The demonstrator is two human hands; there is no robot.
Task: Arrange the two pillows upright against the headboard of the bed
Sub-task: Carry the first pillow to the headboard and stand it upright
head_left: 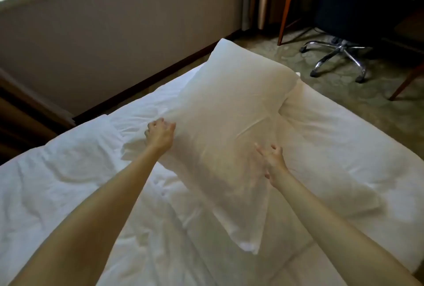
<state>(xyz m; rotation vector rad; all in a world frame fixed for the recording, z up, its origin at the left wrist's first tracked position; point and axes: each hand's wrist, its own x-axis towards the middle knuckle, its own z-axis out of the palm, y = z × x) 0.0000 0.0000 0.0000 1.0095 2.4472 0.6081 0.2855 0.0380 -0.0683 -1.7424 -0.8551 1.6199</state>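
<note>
While left hand (160, 133) pinches pillow (227, 111), right hand (273, 161) spread, headboard unseen

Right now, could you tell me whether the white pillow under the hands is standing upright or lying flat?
Lying flat: the white pillow stretches along the white bed, no headboard behind it.
</note>
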